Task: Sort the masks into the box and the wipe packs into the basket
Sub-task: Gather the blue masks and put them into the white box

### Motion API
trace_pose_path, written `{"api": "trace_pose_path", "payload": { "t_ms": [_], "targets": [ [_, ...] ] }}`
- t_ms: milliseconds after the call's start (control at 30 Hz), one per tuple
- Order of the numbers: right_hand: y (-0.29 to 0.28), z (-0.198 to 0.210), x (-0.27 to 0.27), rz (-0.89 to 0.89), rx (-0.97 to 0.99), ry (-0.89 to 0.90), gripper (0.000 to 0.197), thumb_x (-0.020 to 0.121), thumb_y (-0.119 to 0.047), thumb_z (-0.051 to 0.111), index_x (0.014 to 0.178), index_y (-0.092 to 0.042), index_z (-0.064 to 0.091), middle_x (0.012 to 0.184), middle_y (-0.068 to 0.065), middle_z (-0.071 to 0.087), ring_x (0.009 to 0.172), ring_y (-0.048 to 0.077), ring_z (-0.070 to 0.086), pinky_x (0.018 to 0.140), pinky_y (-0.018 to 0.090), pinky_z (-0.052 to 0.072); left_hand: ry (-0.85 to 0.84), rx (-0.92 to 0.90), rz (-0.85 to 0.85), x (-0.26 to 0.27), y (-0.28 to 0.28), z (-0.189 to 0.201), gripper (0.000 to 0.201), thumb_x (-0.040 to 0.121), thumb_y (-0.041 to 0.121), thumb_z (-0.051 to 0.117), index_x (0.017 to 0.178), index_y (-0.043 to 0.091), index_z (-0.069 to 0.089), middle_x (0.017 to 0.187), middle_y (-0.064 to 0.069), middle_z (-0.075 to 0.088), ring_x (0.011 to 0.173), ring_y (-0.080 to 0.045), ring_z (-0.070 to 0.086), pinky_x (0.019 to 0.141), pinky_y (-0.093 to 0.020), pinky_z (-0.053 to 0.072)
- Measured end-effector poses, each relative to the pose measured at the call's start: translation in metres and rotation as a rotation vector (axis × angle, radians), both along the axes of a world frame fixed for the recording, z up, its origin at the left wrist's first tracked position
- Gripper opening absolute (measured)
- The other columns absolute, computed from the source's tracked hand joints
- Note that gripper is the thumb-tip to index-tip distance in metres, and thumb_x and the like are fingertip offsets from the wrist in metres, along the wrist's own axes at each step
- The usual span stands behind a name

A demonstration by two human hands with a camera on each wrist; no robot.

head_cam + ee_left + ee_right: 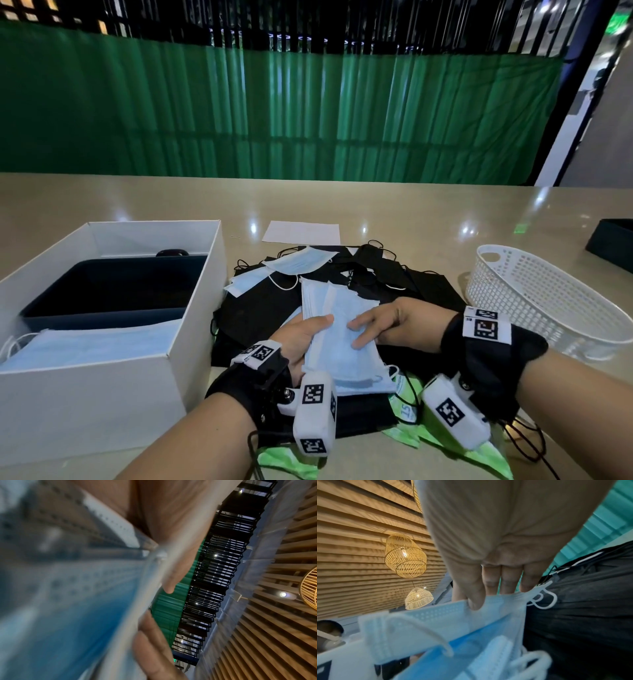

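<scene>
Your left hand (301,337) and right hand (399,325) both held one stack of blue masks (342,339) above the heap of black masks (260,308) at the middle of the counter (411,212). The left hand gripped the stack's left long edge, thumb laid on top and the fingers curled beneath; in the left wrist view the fingertips (150,639) showed at the stack's edge. The right hand pinched the stack's right edge, fingers resting on top; the right wrist view showed the thumb pressing the blue fabric against the fingers (491,580).

Taking the heap as landmark: the white box (191,308) stood just left of it, its near right corner touching the black masks. Inside the box sat a dark tray (113,287) toward the far end, and blue masks in the box (92,346) lay at the near end. The white basket (534,298) stood right of the heap, apart from it by a narrow strip of bare counter. Beyond the heap lay a white sheet (301,233), and past it the counter ran open to its far edge. Green wipe packs (407,404) lay at the heap's near edge, partly under the masks and your wrists. More loose blue masks (298,262) lay on the heap's far left part.
</scene>
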State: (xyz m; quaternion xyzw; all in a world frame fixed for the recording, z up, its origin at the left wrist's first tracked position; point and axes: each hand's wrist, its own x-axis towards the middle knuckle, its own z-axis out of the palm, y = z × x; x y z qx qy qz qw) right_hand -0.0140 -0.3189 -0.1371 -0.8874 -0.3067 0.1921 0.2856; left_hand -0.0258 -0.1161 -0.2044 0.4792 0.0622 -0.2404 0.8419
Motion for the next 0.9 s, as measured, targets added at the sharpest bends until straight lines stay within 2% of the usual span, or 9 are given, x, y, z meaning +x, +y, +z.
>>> {"api": "trace_pose_path", "payload": {
  "t_ms": [133,200,267,367,433,567,667,767,900],
  "targets": [
    [-0.002,0.019,0.003,-0.057,0.015,0.066,0.051,0.085,0.010,0.042,0.086,-0.029,0.075,0.118,-0.014,0.065,0.113,-0.007,0.055,0.102,0.008,0.033,-0.006,0.044,0.059,0.003,0.001,-0.006,0.039,0.095,-0.001,0.044,0.133,0.005,0.048,0.122,-0.025,0.060,0.107,-0.043,0.061,0.074,-0.048,0.055],
    [0.000,0.031,0.009,-0.164,0.088,0.021,0.050,0.082,0.013,0.040,0.079,-0.025,0.074,0.109,-0.006,0.071,0.108,0.004,0.061,0.101,0.015,0.040,-0.007,0.057,0.057,0.003,0.002,-0.005,0.038,0.096,-0.002,0.043,0.132,0.007,0.049,0.121,-0.024,0.061,0.107,-0.041,0.061,0.075,-0.048,0.054],
    [0.007,0.040,0.020,-0.282,0.172,-0.066,0.041,0.085,0.010,0.045,0.076,-0.022,0.070,0.096,-0.003,0.072,0.094,0.013,0.065,0.090,0.014,0.047,-0.004,0.054,0.054,0.004,0.001,-0.006,0.037,0.096,-0.002,0.041,0.131,0.008,0.049,0.122,-0.023,0.061,0.108,-0.041,0.060,0.075,-0.047,0.053],
    [0.028,0.049,0.038,-0.334,0.207,-0.164,0.023,0.089,-0.002,0.055,0.081,-0.021,0.067,0.084,-0.008,0.068,0.073,-0.002,0.060,0.067,0.001,0.041,-0.009,0.031,0.069,0.006,0.001,-0.008,0.038,0.096,-0.004,0.039,0.130,0.011,0.049,0.125,-0.022,0.060,0.112,-0.041,0.058,0.081,-0.049,0.051],
    [0.047,0.053,0.050,-0.319,0.133,-0.246,0.011,0.088,-0.012,0.061,0.088,-0.021,0.067,0.084,-0.009,0.067,0.067,-0.007,0.057,0.066,0.003,0.041,-0.001,0.052,0.101,0.009,0.002,-0.013,0.039,0.092,-0.003,0.046,0.128,0.013,0.050,0.124,-0.021,0.060,0.111,-0.041,0.059,0.087,-0.053,0.050],
    [0.089,0.055,0.076,-0.260,-0.134,-0.350,0.028,0.085,-0.021,0.066,0.114,-0.019,0.064,0.110,-0.003,0.067,0.101,0.010,0.062,0.095,0.025,0.047,-0.056,0.197,0.105,0.015,0.002,-0.020,0.072,0.059,0.014,0.067,0.130,0.014,0.050,0.118,-0.017,0.065,0.107,-0.038,0.063,0.097,-0.056,0.045],
    [0.115,0.055,0.090,-0.147,-0.381,-0.370,0.049,0.087,-0.026,0.064,0.133,-0.018,0.051,0.130,-0.003,0.058,0.119,0.015,0.054,0.102,0.027,0.041,-0.069,0.224,0.131,0.018,0.003,-0.022,0.057,0.068,0.010,0.066,0.123,0.011,0.054,0.112,-0.013,0.067,0.100,-0.033,0.066,0.094,-0.051,0.049],
    [0.132,0.048,0.103,-0.097,-0.511,-0.361,0.057,0.089,-0.028,0.062,0.142,-0.020,0.040,0.140,-0.004,0.050,0.127,0.017,0.047,0.103,0.028,0.036,-0.084,0.282,0.109,0.019,0.004,-0.025,0.069,0.058,0.021,0.071,0.124,0.013,0.053,0.111,-0.013,0.069,0.100,-0.033,0.067,0.094,-0.051,0.050],
    [0.147,0.029,0.114,-0.083,-0.666,-0.356,0.064,0.090,-0.030,0.058,0.147,-0.019,0.031,0.148,0.001,0.040,0.134,0.023,0.040,0.108,0.032,0.034,-0.082,0.299,0.112,0.021,0.005,-0.027,0.052,0.073,0.013,0.062,0.124,0.011,0.055,0.114,-0.016,0.067,0.104,-0.034,0.065,0.093,-0.049,0.051]
  ]
}}
